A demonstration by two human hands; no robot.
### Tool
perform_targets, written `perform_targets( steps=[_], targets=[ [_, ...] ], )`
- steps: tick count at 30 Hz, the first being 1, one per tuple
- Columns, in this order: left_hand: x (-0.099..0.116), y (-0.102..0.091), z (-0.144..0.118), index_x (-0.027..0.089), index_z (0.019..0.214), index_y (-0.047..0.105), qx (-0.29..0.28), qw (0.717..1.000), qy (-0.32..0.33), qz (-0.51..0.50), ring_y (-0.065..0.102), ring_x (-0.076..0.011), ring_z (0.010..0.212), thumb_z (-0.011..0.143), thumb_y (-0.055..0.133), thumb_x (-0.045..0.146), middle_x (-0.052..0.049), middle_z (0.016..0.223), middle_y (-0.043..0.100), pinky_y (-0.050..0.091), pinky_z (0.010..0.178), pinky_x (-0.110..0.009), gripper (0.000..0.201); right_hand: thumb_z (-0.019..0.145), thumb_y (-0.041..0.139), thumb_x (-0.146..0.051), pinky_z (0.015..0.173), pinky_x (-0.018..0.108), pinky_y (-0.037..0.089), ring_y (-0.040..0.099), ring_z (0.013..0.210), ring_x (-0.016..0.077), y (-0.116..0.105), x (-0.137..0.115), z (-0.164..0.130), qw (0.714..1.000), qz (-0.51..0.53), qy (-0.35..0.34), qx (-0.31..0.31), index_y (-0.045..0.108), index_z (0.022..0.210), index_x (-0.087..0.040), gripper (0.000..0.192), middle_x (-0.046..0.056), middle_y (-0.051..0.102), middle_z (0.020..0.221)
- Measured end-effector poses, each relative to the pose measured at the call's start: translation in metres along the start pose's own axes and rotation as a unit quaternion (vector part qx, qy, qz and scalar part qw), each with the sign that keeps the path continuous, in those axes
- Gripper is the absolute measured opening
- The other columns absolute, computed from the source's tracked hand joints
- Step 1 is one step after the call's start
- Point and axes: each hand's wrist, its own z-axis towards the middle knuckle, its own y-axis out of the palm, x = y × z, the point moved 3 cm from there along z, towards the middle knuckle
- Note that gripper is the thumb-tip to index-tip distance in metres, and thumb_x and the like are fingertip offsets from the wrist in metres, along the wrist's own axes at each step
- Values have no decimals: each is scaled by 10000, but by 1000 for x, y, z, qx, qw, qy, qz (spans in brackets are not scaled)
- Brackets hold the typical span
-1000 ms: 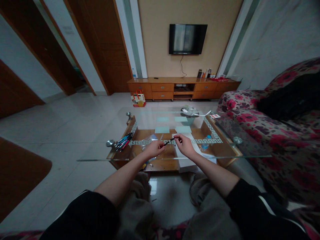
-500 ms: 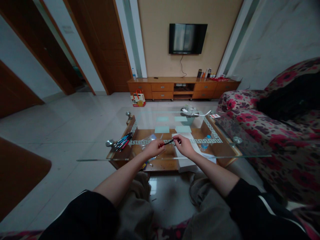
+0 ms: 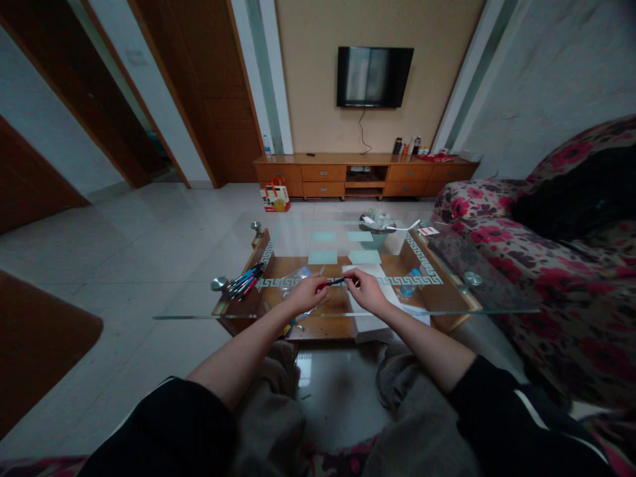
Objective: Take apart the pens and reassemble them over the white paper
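- Head view shows a pen [image 3: 336, 281] held level between the two hands, just above the near part of the glass table [image 3: 348, 311].
- The left hand [image 3: 309, 294] pinches the red end of the pen with closed fingers, and the right hand [image 3: 366, 290] pinches the dark end in the same way; the hands stand near each other, joined only by the pen.
- A bundle of pens [image 3: 245, 279], blue, red and dark, lies on the left side of the table, apart from the hands.
- A white box [image 3: 368, 324] lies under the right hand, seemingly on the lower wooden shelf, and a clear plastic bag [image 3: 296, 278] lies near the left hand; which level the bag is on cannot be told.
- Risk, as a judgement: if both hands pull or twist too hard, a part of the pen may come off suddenly, fall on the glass and roll off its edge to the floor.
- The pinch is only at the pen's ends, so a slip of one hand can drop it.
- Hard to see: the room is dim and the pen is small, so it is not clear if the red part is a cap or the body, or if the pen is one piece.
- The fingertips partly hide both ends.
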Motion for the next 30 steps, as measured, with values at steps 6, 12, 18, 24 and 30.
perform_targets(
  steps=[6, 12, 18, 24, 30],
  targets=[
    [4, 0, 1, 164, 845, 651, -3, 1000, 13, -4, 521, -162, 740, 900, 517, 244, -30, 803, 567, 390, 692, -281, 165, 905, 545, -208, 694, 279, 500, 645, 744, 155, 1, -1, -1, 1000, 3, -1, -14, 665, 1036, -196, 178, 34, 712, 891],
    [9, -1, 0, 178, 1058, 668, -4, 999, 30, -32, 561, -177, 829, 887, 533, 217, -46, 908, 615, 433, 767, -290, 221, 897, 555, -181, 709, 274, 494, 639, 774, 156, 5, -5, -2, 998, 3, -12, -54, 670, 1040, -203, 185, 34, 713, 918],
    [10, -2, -1, 195, 1098, 661, -1, 998, 41, -44, 580, -190, 886, 875, 562, 226, -59, 979, 644, 455, 823, -303, 246, 895, 551, -175, 710, 271, 492, 642, 790, 160, 8, -6, -3, 997, 9, -15, -78, 668, 1043, -201, 190, 38, 711, 922],
    [8, 1, -1, 193, 1139, 654, -3, 998, 50, -34, 586, -197, 892, 862, 589, 217, -65, 990, 648, 454, 816, -302, 285, 890, 559, -174, 693, 264, 474, 627, 736, 151, 9, -5, -5, 996, 6, -15, -93, 660, 1043, -202, 185, 23, 699, 864],
    [8, 4, -1, 199, 1151, 664, -19, 998, 57, -33, 589, -193, 883, 859, 605, 206, -60, 992, 648, 462, 821, -303, 298, 901, 561, -175, 675, 252, 449, 611, 711, 144, 10, -6, -7, 993, 7, -15, -114, 633, 1101, -197, 214, 20, 686, 839]
  ],
)
